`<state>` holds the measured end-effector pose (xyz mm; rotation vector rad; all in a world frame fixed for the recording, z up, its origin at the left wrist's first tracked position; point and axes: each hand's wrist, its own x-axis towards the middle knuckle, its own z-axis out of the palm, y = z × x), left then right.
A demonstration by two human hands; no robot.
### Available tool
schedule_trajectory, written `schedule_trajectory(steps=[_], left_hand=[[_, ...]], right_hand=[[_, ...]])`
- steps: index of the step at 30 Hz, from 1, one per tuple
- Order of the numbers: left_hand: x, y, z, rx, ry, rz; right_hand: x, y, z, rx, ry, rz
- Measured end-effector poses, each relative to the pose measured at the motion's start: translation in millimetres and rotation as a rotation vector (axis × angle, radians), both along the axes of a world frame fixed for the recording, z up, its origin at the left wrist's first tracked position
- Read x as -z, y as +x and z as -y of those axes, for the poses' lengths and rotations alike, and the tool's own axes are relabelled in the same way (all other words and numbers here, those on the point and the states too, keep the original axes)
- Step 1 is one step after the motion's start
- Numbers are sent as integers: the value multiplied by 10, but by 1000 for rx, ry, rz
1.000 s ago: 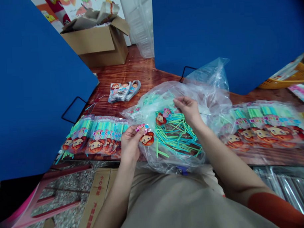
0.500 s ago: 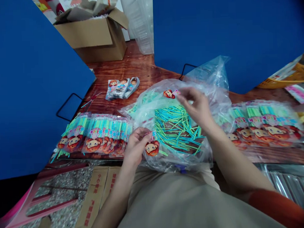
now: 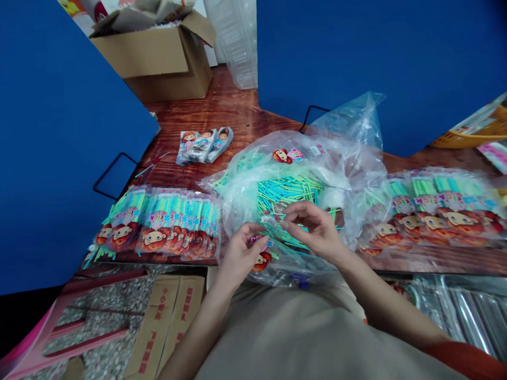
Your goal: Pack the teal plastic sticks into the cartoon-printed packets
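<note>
The left hand (image 3: 241, 254) has its thumb and fingers pinched on a small printed packet (image 3: 262, 260), right at the front left edge of the big clear bag (image 3: 356, 164). The packet looks thin, flat and shiny. It shows a cartoon face with bright red hair, and there are pink and blue letters next to the face, partly hidden by the thumb. Its see-through edges are hard to make out. The right hand (image 3: 315, 232) is over the front of the big bag, with its fingers curled and the tips of the thumb and first finger close together; I cannot tell if they hold anything. Inside the big bag lies a messy pile of skinny sticks (image 3: 290, 188), some green and some blue. One more packet (image 3: 282, 156) with the same red hair lies on the back part of the big bag. To the left of the big bag is a row of filled packets (image 3: 182, 214), overlapping each other, and more full packets (image 3: 432, 206) lie to its right. Behind it, to the left, cartoon cards (image 3: 202, 144) sit on the brown wooden desk (image 3: 234, 113).
</note>
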<state>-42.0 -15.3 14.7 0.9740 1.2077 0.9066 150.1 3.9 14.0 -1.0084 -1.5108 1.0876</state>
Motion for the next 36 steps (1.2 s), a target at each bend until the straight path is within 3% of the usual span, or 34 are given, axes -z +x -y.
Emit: schedule_trajectory(steps=[4,8,12,14,16,29,36], left_hand=[[14,4,6,-68,20,31],[56,-5,-19,-136,-14,27],[80,-24,-19,-181,-14,10],[85,-37,-14,-174,17,-21],[83,-53,-14,-153,69,-60],[104,-49,-58,-228,98,-45],[137,-93,-62,-236,93,-22]], right_hand=[[-32,49,38,-107,11,13],[27,208,-212,-29,-15,158],[105,426,-644,135,-7,895],[137,481,-813,76,-5,1243],[159,484,-920,5,-9,1400],[148,339,-1184,-171,-44,1549],[163,584,-1132,-194,60,1457]])
